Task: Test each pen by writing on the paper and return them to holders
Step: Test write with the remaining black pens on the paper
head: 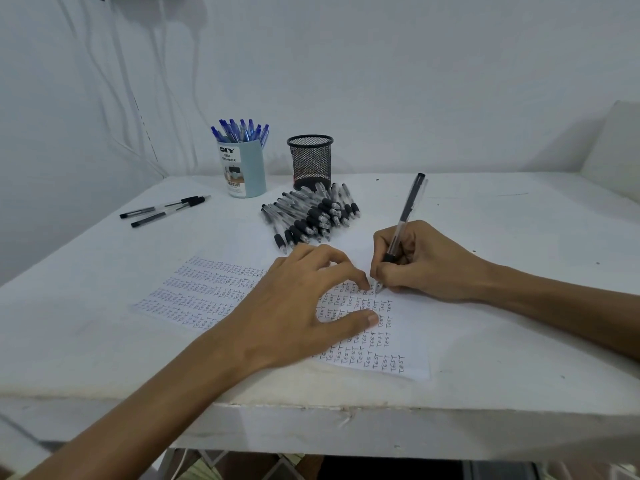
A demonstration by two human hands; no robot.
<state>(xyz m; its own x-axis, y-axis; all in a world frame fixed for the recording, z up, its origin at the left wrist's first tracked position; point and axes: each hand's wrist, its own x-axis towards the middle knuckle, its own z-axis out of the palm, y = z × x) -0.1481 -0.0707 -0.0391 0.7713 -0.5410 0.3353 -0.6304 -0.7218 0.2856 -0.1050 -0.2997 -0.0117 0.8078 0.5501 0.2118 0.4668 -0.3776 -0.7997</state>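
My right hand [422, 261] grips a black pen [405, 216] with its tip touching the paper [408, 341], a white sheet covered in rows of the word "TEST". My left hand [298, 306] presses on the sheet with spread fingers, its fingertips close to the pen tip. A pile of black pens [311, 213] lies behind the paper. Behind the pile stands a black mesh holder [310, 161], with nothing showing above its rim. A light blue holder [244, 168] to its left is full of blue pens.
Two or three black pens [162, 209] lie apart at the left of the white table [104, 323]. The wall is close behind the holders. The table's front edge [311, 410] runs just below the paper. A white cushion-like shape [616, 147] sits at the far right.
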